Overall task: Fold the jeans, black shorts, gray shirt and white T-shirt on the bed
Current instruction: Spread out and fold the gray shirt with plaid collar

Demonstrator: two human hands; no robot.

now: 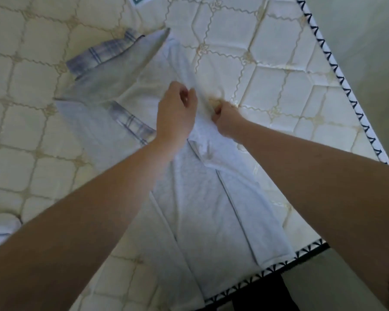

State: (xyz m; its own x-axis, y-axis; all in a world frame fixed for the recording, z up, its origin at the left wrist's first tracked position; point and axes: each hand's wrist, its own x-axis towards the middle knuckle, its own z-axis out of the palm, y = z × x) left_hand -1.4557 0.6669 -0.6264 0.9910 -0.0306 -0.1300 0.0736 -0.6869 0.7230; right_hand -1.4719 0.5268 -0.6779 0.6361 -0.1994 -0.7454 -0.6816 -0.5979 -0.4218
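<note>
A pale grey shirt [200, 198] lies lengthwise on the quilted mattress [279, 75], its lower part folded into a narrow strip that reaches the near edge of the bed. Its sleeves spread to the upper left and show blue plaid cuffs [94, 57]. My left hand [175, 113] pinches a raised ridge of the shirt's fabric near the middle of the garment. Just to the right of it, my right hand [227, 122] grips the same ridge in a closed fist. The two hands are almost touching. No jeans, shorts or T-shirt can be made out.
The mattress edge with dark-patterned trim [337, 70] runs down the right side and along the near side. Another pale cloth [0, 230] peeks in at the lower left. A framed label [142, 0] sits at the top. Floor lies beyond the right edge.
</note>
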